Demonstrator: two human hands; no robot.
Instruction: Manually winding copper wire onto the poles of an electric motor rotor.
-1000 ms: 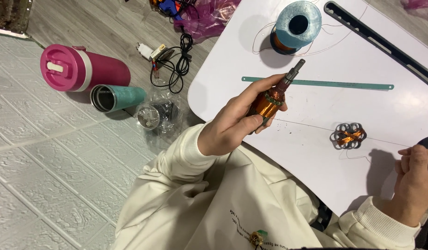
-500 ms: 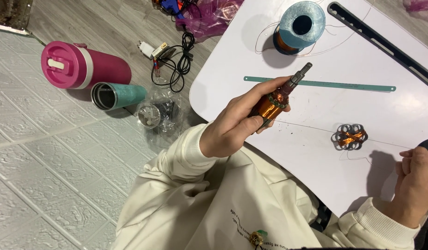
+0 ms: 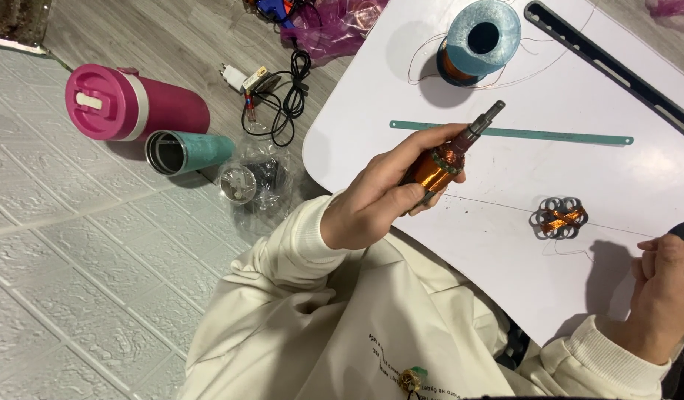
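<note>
The copper-wound motor rotor [image 3: 439, 167] points its grey shaft up-right; the left hand [image 3: 379, 200] grips it, while the right hand [image 3: 662, 285] is clenched on thin wire.

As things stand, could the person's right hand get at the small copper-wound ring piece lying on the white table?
Probably yes: the right hand sits just beside the ring piece on the table, with only bare surface and a thin wire between them.
</note>
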